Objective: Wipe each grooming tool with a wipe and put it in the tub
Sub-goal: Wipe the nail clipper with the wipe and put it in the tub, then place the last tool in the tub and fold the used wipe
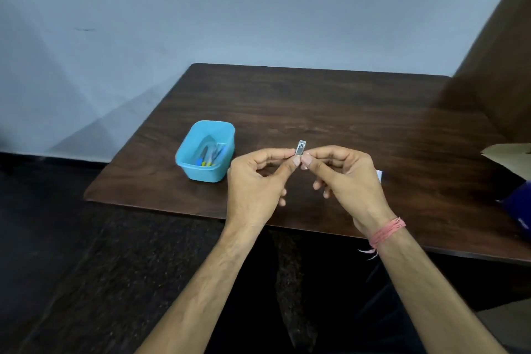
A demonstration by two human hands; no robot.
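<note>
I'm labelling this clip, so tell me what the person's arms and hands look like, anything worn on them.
Both forearms are bare, with no sleeves in view. The left hand wears nothing. The right hand has a pink thread band wound several times round its wrist, loose ends trailing. No rings, watch or gloves show.

Dark wooden table [330,112], blue tub [188,165] near its left edge, cardboard [508,154] far right

Nail clipper [300,148]: bright polished metal, glossy. Tub [204,152]: smooth turquoise plastic, slight sheen. Bench [316,112]: dark wood-grain top, smooth, low sheen. Wrist thread [386,231]: pink, fibrous, matt. Box flap [508,156] at 3 o'clock: matt brown cardboard.
</note>
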